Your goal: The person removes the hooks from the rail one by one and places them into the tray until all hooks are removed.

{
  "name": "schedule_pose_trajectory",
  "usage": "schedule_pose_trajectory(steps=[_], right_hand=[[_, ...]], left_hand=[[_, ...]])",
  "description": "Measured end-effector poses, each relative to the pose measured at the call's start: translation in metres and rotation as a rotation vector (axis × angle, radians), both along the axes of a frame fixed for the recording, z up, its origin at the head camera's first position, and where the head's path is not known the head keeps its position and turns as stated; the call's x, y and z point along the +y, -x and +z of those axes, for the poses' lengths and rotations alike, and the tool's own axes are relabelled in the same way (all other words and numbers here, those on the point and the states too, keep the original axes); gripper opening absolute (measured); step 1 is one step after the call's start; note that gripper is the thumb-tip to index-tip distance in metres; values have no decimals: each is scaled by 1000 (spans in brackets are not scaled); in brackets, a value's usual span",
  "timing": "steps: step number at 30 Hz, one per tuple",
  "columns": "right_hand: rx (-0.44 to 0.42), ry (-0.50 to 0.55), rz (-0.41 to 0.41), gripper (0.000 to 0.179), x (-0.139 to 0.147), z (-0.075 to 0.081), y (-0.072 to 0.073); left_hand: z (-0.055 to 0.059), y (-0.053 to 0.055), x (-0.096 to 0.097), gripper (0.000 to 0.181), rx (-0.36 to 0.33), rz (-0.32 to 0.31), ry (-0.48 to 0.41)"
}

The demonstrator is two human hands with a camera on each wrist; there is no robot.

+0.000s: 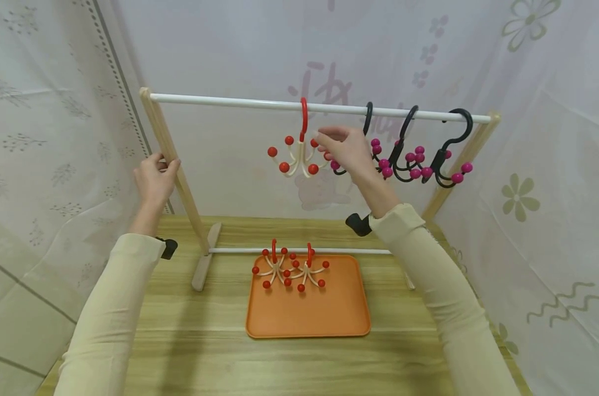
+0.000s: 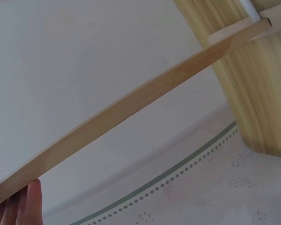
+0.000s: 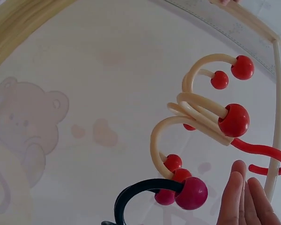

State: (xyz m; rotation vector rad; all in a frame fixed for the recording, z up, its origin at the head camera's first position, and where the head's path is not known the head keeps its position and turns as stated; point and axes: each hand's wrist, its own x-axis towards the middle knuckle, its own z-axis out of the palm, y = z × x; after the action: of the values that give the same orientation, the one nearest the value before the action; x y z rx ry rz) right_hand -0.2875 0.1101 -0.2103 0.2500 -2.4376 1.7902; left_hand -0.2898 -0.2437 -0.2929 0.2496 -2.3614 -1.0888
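Note:
My left hand (image 1: 155, 179) grips the left wooden post (image 1: 172, 162) of a rack, thumb on one side and fingers on the other; in the left wrist view only fingertips (image 2: 33, 199) show at the lower corner. A multi-arm hanger with a red hook (image 1: 304, 118), cream arms and red ball tips hangs on the white top bar (image 1: 230, 102). Just right of that hook is my right hand (image 1: 346, 148), empty, its fingers extended in the right wrist view. Three similar hangers with black hooks (image 1: 412, 118) and magenta balls hang farther right, the nearest partly hidden by the hand.
An orange tray (image 1: 309, 316) lies on the wood-grain table (image 1: 220, 341), two more red-hooked hangers (image 1: 306, 269) on it. A white lower bar (image 1: 235, 251) joins the rack's feet behind the tray. Printed curtains (image 1: 220, 49) surround the table.

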Motion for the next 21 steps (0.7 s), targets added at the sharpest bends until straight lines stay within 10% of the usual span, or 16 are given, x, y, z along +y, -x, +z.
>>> schedule_pose_trajectory(steps=[21], right_hand=[[113, 19, -67, 32, -27, 4, 7]], left_hand=[[0, 0, 2, 38, -4, -3, 6]])
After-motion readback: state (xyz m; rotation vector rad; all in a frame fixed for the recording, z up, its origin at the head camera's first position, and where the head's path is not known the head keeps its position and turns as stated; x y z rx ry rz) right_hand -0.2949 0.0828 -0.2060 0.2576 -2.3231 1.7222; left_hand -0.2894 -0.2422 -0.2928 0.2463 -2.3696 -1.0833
